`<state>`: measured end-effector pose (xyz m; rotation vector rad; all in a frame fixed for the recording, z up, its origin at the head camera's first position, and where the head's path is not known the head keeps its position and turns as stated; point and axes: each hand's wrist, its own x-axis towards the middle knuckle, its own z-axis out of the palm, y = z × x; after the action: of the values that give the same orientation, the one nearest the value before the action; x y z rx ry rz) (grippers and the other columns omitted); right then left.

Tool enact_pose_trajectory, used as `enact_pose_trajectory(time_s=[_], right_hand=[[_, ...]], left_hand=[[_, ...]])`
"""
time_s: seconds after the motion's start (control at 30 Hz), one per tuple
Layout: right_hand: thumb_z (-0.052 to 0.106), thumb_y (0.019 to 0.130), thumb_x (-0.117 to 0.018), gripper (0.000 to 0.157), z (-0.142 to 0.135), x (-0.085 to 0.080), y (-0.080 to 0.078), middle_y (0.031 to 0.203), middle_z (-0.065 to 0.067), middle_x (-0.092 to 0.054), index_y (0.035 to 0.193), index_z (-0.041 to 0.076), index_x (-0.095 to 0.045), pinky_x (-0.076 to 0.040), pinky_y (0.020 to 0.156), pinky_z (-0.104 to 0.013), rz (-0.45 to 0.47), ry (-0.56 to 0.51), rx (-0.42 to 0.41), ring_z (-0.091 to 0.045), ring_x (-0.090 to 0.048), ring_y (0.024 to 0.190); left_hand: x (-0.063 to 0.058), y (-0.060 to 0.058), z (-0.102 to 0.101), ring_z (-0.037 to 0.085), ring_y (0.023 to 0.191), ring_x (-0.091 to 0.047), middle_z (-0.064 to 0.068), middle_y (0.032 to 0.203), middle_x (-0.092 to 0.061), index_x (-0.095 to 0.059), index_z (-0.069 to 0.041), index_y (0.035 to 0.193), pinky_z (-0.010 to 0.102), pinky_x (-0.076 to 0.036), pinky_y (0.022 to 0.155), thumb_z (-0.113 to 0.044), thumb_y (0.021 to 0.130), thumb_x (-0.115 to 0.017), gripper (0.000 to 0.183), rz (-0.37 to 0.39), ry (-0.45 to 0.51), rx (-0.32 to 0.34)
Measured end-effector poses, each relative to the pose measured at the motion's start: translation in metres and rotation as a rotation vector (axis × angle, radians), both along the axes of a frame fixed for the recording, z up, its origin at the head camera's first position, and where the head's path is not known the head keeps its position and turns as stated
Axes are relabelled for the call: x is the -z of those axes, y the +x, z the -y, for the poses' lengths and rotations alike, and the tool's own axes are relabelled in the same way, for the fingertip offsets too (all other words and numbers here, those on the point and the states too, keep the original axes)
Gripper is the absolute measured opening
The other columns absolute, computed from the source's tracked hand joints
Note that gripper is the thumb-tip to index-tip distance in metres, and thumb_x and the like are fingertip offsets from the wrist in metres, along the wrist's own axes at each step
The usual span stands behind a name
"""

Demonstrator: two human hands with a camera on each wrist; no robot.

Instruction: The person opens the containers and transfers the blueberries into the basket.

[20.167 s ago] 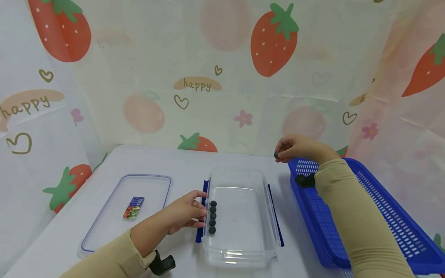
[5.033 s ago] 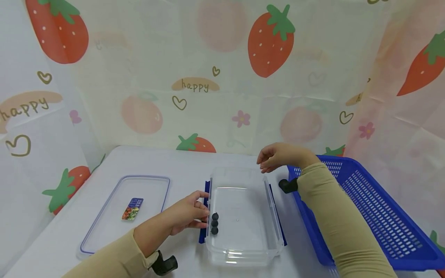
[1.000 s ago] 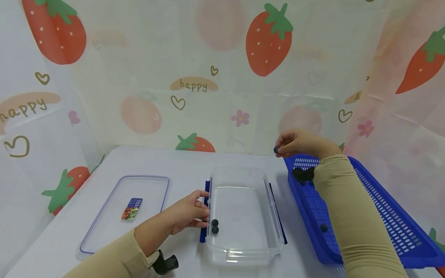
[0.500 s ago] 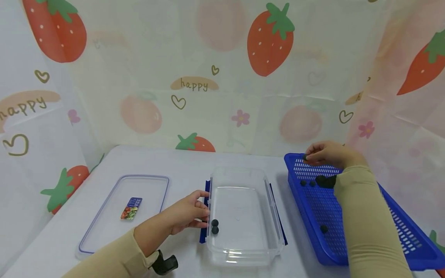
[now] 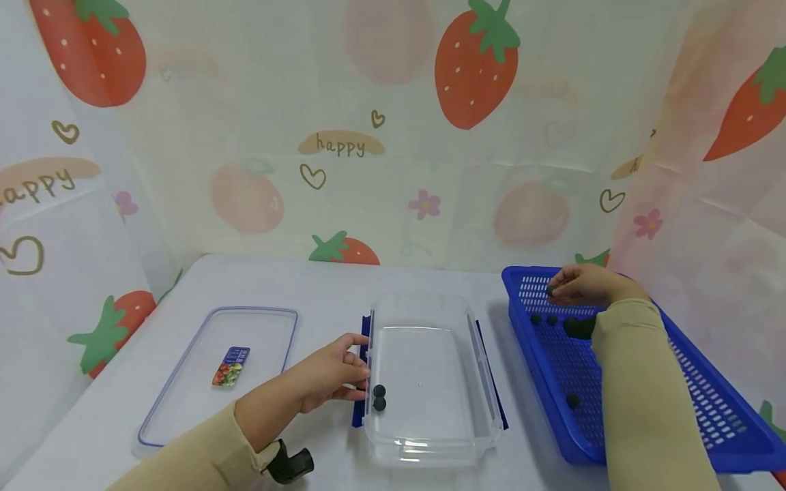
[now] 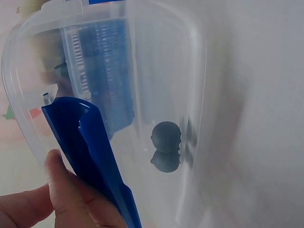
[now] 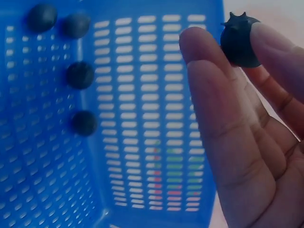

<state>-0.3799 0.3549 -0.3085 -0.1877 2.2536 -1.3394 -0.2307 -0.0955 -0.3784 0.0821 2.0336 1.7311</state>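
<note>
My left hand (image 5: 331, 374) grips the clear plastic box (image 5: 424, 451) at its left side, fingers and thumb about the blue latch (image 6: 95, 147). Two dark blueberries (image 5: 379, 391) lie one behind the other along the box's left inner wall. Over the far end of the blue basket (image 5: 533, 382), my right hand (image 5: 586, 285) pinches another blueberry (image 7: 239, 43) between thumb and fingertips, its crown showing in the right wrist view. Several more blueberries (image 7: 80, 75) rest on the basket floor, mostly along one wall; the right forearm hides part of the basket in the head view.
A clear lid with a blue rim (image 5: 184, 372) lies flat on the white table (image 5: 319, 283) to the left, a small printed card (image 5: 230, 367) on it. A strawberry-patterned sheet (image 5: 344, 177) stands behind and at both sides.
Blueberries in the box have gone from several, 20 seconds ago, to three and then two. In the last second my right hand has carried one rightward and down over the basket. My left hand keeps its place.
</note>
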Motion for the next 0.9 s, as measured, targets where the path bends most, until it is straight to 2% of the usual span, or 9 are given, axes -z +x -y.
enact_pose_trajectory(time_s=[0.3, 0.5, 0.8, 0.9], right_hand=[[0.002, 0.089, -0.055, 0.015, -0.011, 0.010, 0.000, 0.094, -0.008, -0.062, 0.102, -0.004, -0.052, -0.050, 0.086, -0.034, 0.051, 0.023, 0.063, -0.022, -0.062, 0.094], [0.001, 0.088, -0.055, 0.012, -0.010, 0.011, 0.002, 0.093, -0.007, -0.063, 0.099, -0.003, -0.053, -0.052, 0.083, -0.030, 0.059, 0.008, 0.052, -0.019, -0.062, 0.092], [0.005, 0.090, -0.054, 0.026, -0.007, 0.008, 0.001, 0.094, -0.007, -0.063, 0.109, -0.011, -0.047, -0.050, 0.087, -0.034, 0.015, 0.062, 0.010, -0.018, -0.062, 0.093], [0.004, 0.091, -0.052, 0.028, 0.000, 0.003, 0.000, 0.096, -0.009, -0.061, 0.111, -0.013, -0.044, -0.049, 0.087, -0.034, 0.005, 0.041, -0.002, -0.018, -0.062, 0.093]], left_hand=[[0.002, -0.002, 0.001, 0.022, 0.079, -0.058, 0.014, 0.094, -0.055, -0.029, -0.012, 0.137, 0.032, -0.055, 0.070, -0.006, 0.089, -0.056, 0.056, -0.003, -0.005, -0.003], [0.003, -0.002, 0.001, 0.022, 0.079, -0.058, 0.014, 0.094, -0.055, -0.029, -0.012, 0.137, 0.032, -0.055, 0.070, -0.005, 0.089, -0.056, 0.056, 0.001, -0.002, -0.004], [0.003, -0.002, 0.002, 0.022, 0.079, -0.058, 0.013, 0.094, -0.055, -0.029, -0.013, 0.137, 0.031, -0.055, 0.070, -0.005, 0.089, -0.056, 0.055, 0.001, -0.001, -0.004], [0.003, -0.002, 0.002, 0.022, 0.079, -0.058, 0.013, 0.094, -0.055, -0.029, -0.013, 0.137, 0.031, -0.055, 0.070, -0.005, 0.089, -0.056, 0.055, -0.001, 0.001, -0.005]])
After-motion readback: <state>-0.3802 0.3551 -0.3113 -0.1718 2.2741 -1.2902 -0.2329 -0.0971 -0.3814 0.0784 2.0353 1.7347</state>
